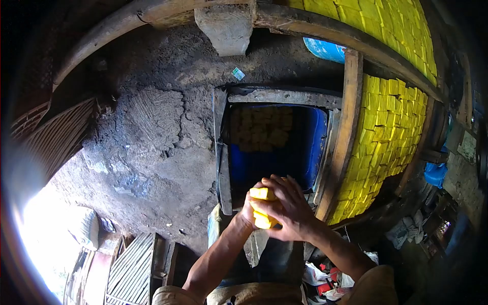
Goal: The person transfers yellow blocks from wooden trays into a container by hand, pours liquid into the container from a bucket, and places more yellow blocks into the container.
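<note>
Both of my hands are pressed around several yellow blocks [263, 207] at the lower middle. My left hand [247, 213] wraps them from the left side, its fingers mostly hidden. My right hand [291, 211] covers them from the right, its fingers curled over the top and across the front. Just beyond my hands is a wood-framed blue basin [316, 147], dark inside, with more yellow blocks [262, 127] lying dimly visible toward its far side.
Rows of yellow blocks [389, 127] lie to the right behind a wooden beam [351, 101], with more [376, 25] at the upper right. Uneven ground [157, 127] spreads left. Slatted wood [132, 267] stands at lower left, a white sack [86, 227] beside it.
</note>
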### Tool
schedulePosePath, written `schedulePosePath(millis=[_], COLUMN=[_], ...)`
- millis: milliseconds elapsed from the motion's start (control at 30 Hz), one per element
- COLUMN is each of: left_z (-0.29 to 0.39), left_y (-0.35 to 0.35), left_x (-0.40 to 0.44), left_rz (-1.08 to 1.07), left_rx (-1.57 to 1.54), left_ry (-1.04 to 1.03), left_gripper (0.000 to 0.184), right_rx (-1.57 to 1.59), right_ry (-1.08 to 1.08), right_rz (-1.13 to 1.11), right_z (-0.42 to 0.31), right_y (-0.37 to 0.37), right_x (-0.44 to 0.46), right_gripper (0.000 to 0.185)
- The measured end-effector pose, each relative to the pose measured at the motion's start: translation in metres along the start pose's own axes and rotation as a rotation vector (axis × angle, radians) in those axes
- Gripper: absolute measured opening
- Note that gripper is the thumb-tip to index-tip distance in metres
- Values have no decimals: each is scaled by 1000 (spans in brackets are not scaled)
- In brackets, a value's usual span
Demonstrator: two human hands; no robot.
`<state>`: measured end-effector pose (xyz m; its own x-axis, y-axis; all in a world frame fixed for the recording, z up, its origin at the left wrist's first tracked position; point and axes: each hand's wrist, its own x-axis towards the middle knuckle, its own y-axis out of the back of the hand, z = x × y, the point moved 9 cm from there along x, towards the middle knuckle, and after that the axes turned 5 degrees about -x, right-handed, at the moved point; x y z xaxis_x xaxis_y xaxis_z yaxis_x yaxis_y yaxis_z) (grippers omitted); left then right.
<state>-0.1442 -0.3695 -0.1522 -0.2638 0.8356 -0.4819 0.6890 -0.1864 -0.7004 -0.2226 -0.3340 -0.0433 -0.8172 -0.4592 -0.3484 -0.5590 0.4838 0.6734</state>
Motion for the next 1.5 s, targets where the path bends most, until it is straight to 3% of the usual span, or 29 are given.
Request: schedulePosePath(millis=[33,67,167,233,267,300,400,433,467,500,600,767,800,867,1000,1067,1200,1267,1367,1500], left_z=[-8,-8,-8,2,6,4,7,6,7,10,22,36,37,39,39,39,38,37,35,35], left_y=[-15,-15,-12,4,15,-1,6,8,7,2,-1,5,9,13,15,13,13,18,19,18], left_x=[-2,-1,15,11,9,3,-11,-14,-20,-26,-39,-48,-48,-47,-46,-46,-46,-46,-45,-47], left_rz=[-205,-244,-193,-29,351,349,316,257,233,207,144,132,133,128,144,137,125,155,164,179], left_rx=[-284,-294,-391,-247,-110,-39,-1,-24,-21,-17,109,148,145,108,84,45,61,57,72,101], left_ry=[70,36,43,-75,-97,33,24,16,3,-9,-42,-16,-14,-21,-32,-38,-25,-38,-34,-32], left_gripper=[56,55,56,54,52,52,54,53,53,53,61,67,67,66,66,65,66,67,68,68], right_rx=[2,34,126,417,486,663,1029,744,222,166,-204,-721,-721,-695,-501,-189,-290,-281,-390,-432], right_ry=[0,-6,5,-24,-67,-156,-512,-473,-520,-549,-523,-274,-275,-223,-315,-434,-419,-314,-276,-194], right_rz=[2,7,20,76,123,169,399,489,406,303,35,27,24,231,171,111,-55,91,172,218], right_z=[3,9,17,36,51,72,148,186,207,232,326,343,345,349,322,326,325,318,334,314], right_y=[-2,-2,3,3,5,1,-32,-48,-53,-76,-189,-241,-247,-255,-229,-222,-221,-215,-245,-227], right_x=[-1,0,10,14,19,25,46,53,65,76,99,124,126,124,124,126,135,133,122,121], right_gripper=[86,79,67,61,58,61,63,55,54,67,68,77,77,76,71,68,64,64,61,57])
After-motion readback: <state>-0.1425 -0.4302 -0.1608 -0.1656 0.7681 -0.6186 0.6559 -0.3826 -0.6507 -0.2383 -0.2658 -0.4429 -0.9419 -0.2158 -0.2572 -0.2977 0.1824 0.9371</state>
